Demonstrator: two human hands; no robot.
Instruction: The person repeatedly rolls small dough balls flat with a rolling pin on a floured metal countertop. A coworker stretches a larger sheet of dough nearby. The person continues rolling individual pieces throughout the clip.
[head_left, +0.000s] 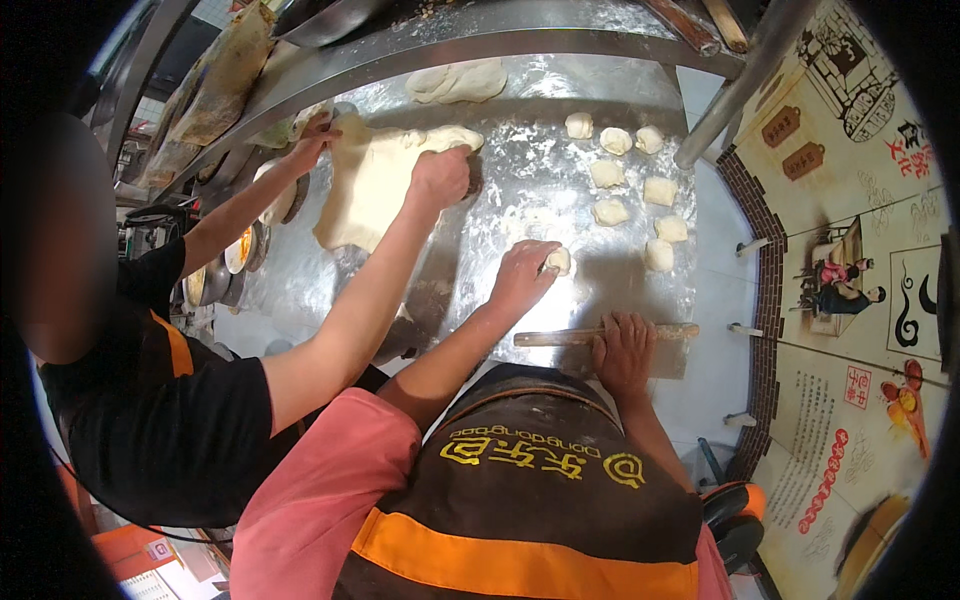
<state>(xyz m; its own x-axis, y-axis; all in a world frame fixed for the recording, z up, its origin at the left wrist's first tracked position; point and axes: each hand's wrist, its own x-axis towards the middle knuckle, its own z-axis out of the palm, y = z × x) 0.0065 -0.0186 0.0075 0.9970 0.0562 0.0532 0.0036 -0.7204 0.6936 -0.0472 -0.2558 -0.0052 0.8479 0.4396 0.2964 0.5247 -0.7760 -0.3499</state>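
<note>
My left hand (523, 276) has its fingertips around a small piece of dough (557, 261) on the floured steel table (517, 202). Near the table's front edge, my right hand (625, 349) is closed on a wooden rolling pin (559, 337), which lies crosswise and reaches out on both sides of the hand. Several dough pieces stand apart from each other at the right of the table; among them are a rounded one (579, 126) at the back, a squarish one (660, 191) and one nearest to me (659, 256).
A co-worker at the left has both hands on a large dough sheet (367, 187). A long dough lump (457, 81) lies at the back, below a raised steel shelf (480, 46). Bowls (240, 251) stand along the left side. A metal post (739, 90) rises at the right corner.
</note>
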